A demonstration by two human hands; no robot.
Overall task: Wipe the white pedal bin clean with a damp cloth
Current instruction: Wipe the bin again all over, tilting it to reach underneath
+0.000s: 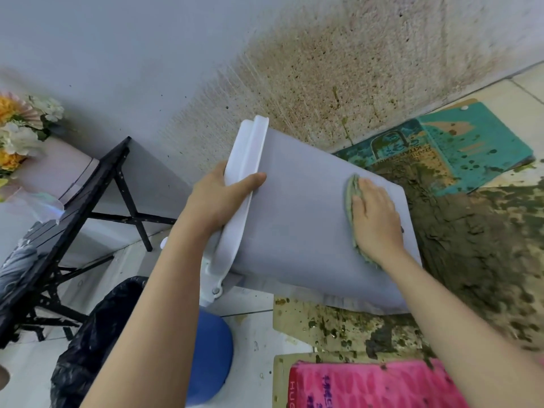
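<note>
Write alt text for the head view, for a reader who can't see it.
A person's right hand presses a greenish damp cloth against the side of a tipped white plastic pedal bin, while the left hand grips its lid end. Brown muck spatters the grey wall and tiled floor beyond.

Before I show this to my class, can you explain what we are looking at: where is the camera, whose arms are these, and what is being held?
There is one picture, taken by a camera worn on a person's head, looking down at their own bare arms. No machine is involved.

The left hand grips the lid end of a white bin, which is tipped over towards the wall. The right hand presses a greenish cloth flat against the bin's side, near its base, to wipe it.

On the floor under and beside the bin lie cardboard sheets spattered with brown-green dirt, a teal printed board and a pink cloth. The wall behind is spattered too. To the left stand a black folding table, flowers and a black bag.
</note>
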